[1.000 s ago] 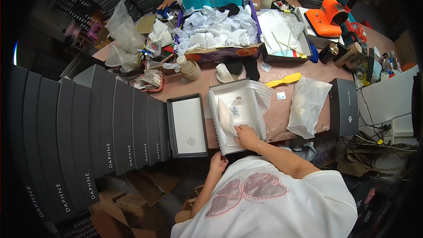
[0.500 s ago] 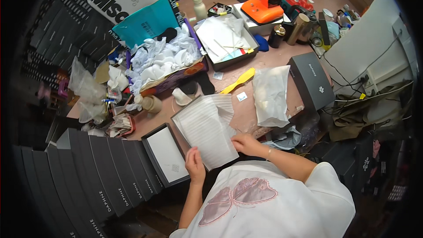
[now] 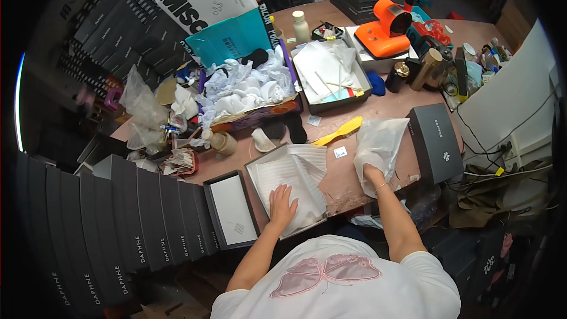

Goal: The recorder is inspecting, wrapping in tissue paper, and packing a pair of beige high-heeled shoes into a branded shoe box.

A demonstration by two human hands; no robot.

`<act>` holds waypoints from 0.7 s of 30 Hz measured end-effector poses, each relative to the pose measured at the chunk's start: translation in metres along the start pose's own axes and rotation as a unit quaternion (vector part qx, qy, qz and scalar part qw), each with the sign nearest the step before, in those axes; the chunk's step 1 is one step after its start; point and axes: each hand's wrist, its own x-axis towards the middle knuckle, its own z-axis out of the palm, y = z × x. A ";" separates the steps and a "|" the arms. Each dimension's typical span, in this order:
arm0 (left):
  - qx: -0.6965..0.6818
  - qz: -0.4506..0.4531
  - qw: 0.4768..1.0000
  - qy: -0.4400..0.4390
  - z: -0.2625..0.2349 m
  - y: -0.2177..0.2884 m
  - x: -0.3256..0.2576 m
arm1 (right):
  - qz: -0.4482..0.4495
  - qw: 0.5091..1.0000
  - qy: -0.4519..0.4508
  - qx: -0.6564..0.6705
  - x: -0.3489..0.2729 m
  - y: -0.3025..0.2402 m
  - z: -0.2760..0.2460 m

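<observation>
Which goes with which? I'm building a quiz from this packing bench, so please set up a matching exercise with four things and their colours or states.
Things:
1. left hand
2. right hand
3. spatula
4. closed box

States:
A. yellow, lying on the table
B. black, beside the white bag
C. flat on tissue paper in the open box
D. on the white bag

Pairs: 1-C, 2-D, 3-A, 4-B

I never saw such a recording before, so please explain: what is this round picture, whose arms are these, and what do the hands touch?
The camera sits on a person's head and looks down, so the wide lens bends edges. Both bare arms are this person's own. The left hand lies flat on white wrapping paper inside an open box. The right hand grips a white bag on the brown table. Nearby lie a yellow tool and a black box.
</observation>
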 end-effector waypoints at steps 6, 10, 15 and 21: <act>-0.207 -0.020 0.976 0.067 -0.049 0.068 0.001 | 0.058 0.951 -0.087 0.290 -0.046 -0.031 -0.062; -0.359 -0.093 0.927 0.062 -0.045 0.104 0.020 | 0.007 0.883 -0.019 0.468 -0.101 -0.026 -0.092; -0.709 -0.308 0.633 -0.023 -0.037 0.089 0.043 | -0.252 0.943 -0.191 0.106 -0.125 -0.114 -0.208; -0.665 -0.353 0.639 0.158 -0.075 -0.035 0.044 | 0.020 0.538 -0.354 0.765 -0.141 -0.117 -0.183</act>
